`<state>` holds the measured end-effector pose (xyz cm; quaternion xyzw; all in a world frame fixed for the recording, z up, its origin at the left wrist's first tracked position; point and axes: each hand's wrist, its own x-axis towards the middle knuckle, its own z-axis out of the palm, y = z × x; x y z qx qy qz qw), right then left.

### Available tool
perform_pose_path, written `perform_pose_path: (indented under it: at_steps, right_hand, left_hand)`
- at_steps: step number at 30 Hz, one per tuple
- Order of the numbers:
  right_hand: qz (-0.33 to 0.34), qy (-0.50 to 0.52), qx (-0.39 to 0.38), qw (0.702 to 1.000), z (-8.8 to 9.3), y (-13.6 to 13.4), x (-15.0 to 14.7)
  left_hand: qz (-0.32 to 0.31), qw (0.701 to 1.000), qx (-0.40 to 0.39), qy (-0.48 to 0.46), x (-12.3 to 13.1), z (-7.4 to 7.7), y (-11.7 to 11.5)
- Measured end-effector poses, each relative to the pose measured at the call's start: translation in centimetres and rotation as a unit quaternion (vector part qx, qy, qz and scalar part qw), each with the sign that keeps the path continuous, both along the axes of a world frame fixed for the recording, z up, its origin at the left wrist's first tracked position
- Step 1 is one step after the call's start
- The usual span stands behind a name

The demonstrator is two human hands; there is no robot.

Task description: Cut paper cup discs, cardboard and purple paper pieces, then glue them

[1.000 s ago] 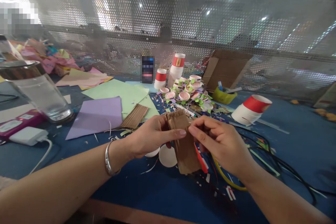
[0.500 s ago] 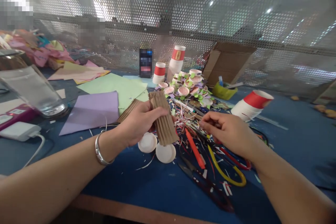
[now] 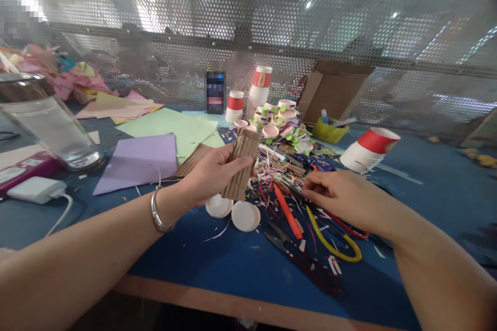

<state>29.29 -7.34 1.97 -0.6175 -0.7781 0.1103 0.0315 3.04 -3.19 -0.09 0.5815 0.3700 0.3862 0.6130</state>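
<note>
"One blue table, strewn with tools and scraps. Next size down?"
"Hands. Right hand has come away to the tools, curled; cannot tell whether it grips one. Left hand now grasps alone."
"Grasps what?"
"Corrugated cardboard piece, tilted, ribbed face turned to view, lower end near two white discs."
"Meaning?"
"Judgement: two-handed work on the cardboard is interrupted, left steadying it while right attends to the tools"
</note>
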Motion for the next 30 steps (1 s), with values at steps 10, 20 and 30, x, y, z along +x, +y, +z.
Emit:
perform_pose_path:
  at_steps: [10,20,30]
  right_hand:
    - [0.123,0.073,-0.115,0.983,0.2,-2.2,-2.1]
    - [0.143,-0.021,-0.067,0.987,-0.3,-3.7,-3.8]
    - [0.161,-0.02,-0.062,0.985,-0.8,-4.8,-4.0]
  left_hand:
    - [-0.036,0.995,0.071,0.067,0.0,0.2,-0.4]
    - [-0.055,0.994,0.077,0.059,0.2,0.0,-0.6]
    - [-0.016,0.998,-0.019,-0.05,0.4,0.5,-0.7]
